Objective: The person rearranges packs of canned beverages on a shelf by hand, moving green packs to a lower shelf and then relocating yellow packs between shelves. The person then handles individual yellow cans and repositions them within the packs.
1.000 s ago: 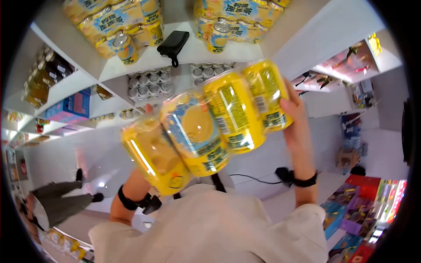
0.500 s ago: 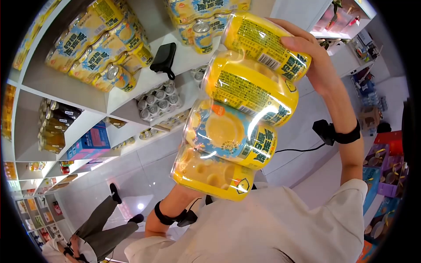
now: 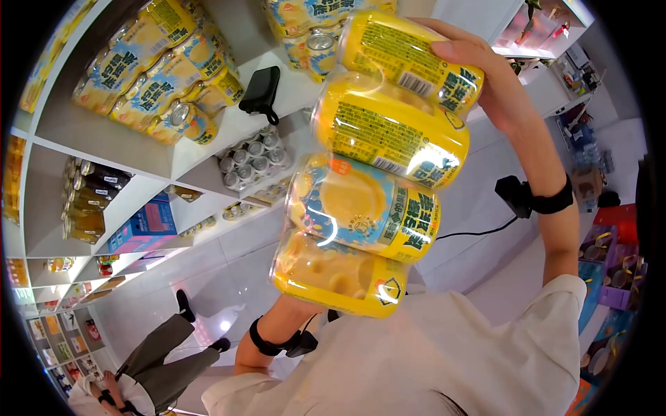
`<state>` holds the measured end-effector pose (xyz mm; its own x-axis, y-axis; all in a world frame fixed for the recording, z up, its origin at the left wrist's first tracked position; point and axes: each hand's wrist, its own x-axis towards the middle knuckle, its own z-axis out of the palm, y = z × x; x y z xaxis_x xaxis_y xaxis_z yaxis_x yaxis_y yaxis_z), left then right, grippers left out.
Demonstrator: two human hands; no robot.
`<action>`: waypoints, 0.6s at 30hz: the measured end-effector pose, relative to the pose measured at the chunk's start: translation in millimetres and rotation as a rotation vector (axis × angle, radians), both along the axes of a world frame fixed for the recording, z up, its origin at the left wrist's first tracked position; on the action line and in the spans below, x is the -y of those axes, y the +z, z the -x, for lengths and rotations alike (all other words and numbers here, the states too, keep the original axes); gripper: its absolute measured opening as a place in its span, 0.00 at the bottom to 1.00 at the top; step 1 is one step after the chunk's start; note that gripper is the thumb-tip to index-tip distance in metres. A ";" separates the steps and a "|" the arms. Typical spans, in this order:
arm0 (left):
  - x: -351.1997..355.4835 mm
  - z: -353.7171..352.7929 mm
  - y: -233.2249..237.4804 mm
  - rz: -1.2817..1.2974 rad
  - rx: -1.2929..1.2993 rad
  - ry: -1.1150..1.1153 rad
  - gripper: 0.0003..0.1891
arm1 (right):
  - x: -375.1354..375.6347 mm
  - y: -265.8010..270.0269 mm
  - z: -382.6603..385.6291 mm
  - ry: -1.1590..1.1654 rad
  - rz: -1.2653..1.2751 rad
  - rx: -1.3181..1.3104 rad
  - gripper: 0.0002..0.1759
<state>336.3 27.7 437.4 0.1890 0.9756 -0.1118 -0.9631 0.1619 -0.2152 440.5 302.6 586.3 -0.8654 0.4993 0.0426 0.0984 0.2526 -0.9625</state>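
Note:
A shrink-wrapped pack of yellow cans (image 3: 388, 132) fills the middle of the view, tilted, its cans stacked from upper right to lower left. My right hand (image 3: 479, 66) grips its top end, thumb over the uppermost can and the other fingers partly behind it. At the pack's bottom end my left wrist (image 3: 293, 310) shows below the lowest can; the left hand is hidden behind the pack. Similar yellow packs (image 3: 149, 76) sit on the shelf at the upper left, and others (image 3: 305, 21) stand at the top centre behind the held pack.
A black object with a loop (image 3: 261, 91) lies on the white shelf edge. Silver-topped cans (image 3: 253, 156), bottles (image 3: 87, 201) and a blue box (image 3: 149, 222) occupy lower shelves. Another person (image 3: 152, 367) is at the lower left. Purple boxes (image 3: 614, 267) are at the right.
The pack's upper end and my right hand have shifted slightly left and up. The pack has turned a little, showing more of the blue-patterned can's side.

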 end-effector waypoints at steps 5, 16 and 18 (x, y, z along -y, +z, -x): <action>-3.1 -1.0 0.8 -0.011 -0.007 -0.003 0.38 | -1.7 0.9 6.0 0.006 0.002 0.005 0.35; -10.8 43.3 18.7 0.349 -0.603 0.564 0.37 | 14.3 12.1 17.3 -0.159 0.067 0.152 0.34; -18.3 48.8 24.6 0.412 -0.532 0.490 0.38 | 17.8 15.5 20.2 -0.132 0.069 0.190 0.36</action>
